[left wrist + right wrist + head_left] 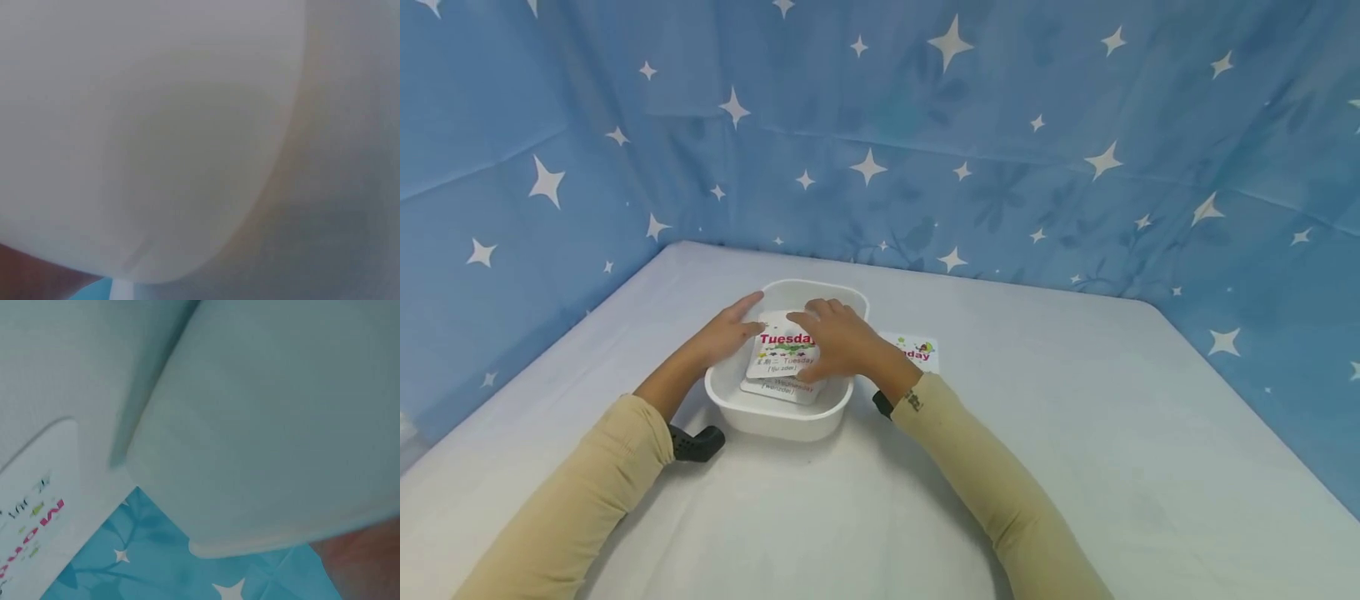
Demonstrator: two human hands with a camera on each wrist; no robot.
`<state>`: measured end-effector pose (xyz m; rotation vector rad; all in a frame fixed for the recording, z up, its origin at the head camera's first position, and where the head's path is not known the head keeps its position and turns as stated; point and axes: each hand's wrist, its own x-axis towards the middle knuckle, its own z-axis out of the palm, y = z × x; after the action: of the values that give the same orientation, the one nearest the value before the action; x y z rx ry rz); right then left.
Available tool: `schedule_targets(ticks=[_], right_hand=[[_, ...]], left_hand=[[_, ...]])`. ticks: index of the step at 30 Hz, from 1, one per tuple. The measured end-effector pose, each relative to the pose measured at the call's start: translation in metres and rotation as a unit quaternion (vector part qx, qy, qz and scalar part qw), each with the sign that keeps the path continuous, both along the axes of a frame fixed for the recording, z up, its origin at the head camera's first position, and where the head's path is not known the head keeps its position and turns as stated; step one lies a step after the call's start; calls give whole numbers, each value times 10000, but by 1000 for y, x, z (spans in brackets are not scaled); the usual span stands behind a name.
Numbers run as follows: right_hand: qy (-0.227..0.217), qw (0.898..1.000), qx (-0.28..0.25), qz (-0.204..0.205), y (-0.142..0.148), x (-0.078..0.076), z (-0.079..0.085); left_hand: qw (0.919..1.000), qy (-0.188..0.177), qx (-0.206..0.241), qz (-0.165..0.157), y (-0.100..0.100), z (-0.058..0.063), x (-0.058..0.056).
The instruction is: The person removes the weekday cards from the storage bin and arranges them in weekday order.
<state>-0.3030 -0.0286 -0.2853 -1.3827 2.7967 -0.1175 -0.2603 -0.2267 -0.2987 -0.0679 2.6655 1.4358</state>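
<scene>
A white plastic basin (pixel 790 425) stands on the table with flash cards inside it. On top is a "Tuesday" card (pixel 767 362), overlapping a "Wednesday" card (pixel 786 392) beneath. My left hand (pixel 718 337) reaches over the basin's left rim, fingers extended, its thumb at the Tuesday card's left edge. Over that card's right side, my right hand (pixel 842 342) has its fingers spread and loosely bent; whether they touch the card is unclear. The basin's wall (pixel 187 156) fills most of the left wrist view, and its side (pixel 269 437) most of the right wrist view.
A "Monday" card (pixel 37 512) lies on the table right of the basin, partly hidden by my right forearm in the head view. White cloth covers the table (pixel 1075 417). A blue curtain with stars (pixel 925 150) hangs behind.
</scene>
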Motion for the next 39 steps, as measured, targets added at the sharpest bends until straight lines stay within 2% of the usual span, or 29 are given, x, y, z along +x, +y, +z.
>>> schedule_targets(ticks=[6, 17, 22, 29, 39], right_hand=[[394, 9988, -269, -57, 13, -1, 9], [348, 9951, -760, -524, 45, -9, 26], [332, 9928, -882, -740, 69, -12, 25], [34, 9874, -1033, -1201, 113, -24, 16], [-733, 9857, -919, -1206, 179, -32, 3]], left_hand=[[9999, 10, 108, -2, 1, -1, 0], [10000, -10, -16, 35, 4, 0, 2], [10000, 4, -56, 43, 5, 1, 4], [9999, 112, -108, 12, 3, -4, 7], [9999, 156, -35, -55, 2, -6, 7]])
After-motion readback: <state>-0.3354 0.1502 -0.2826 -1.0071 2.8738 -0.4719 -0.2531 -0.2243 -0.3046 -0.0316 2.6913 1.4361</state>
